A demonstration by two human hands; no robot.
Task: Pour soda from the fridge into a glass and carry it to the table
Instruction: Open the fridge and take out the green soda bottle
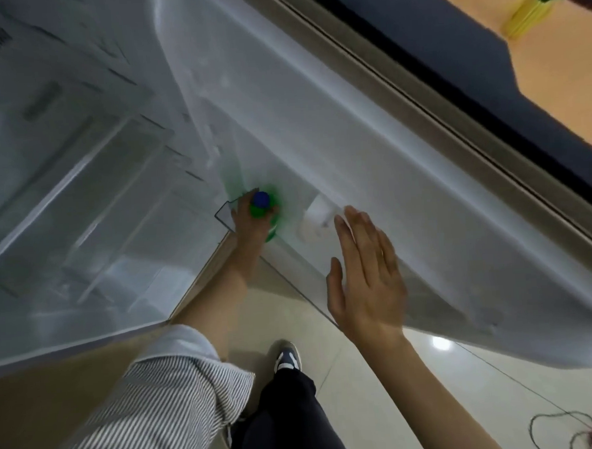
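A striped sleeve (153, 403) is closest, soft cloth with thin gray and white lines. Past it, the left hand (249, 220) reaches to the green bottle (265, 212) with a round blue cap (261, 198). The fingers are wrapped tight around the bottle's neck. The bottle stands in the clear plastic shelf (224, 216) of the open fridge door (370, 172), at the shelf's pointy corner. The door is smooth and white. The right hand (366, 275) is flat, fingers straight and close together, holding nothing, just beside the bottle's shelf. Below the bottle, the shiny tile floor (348, 393) has open room.
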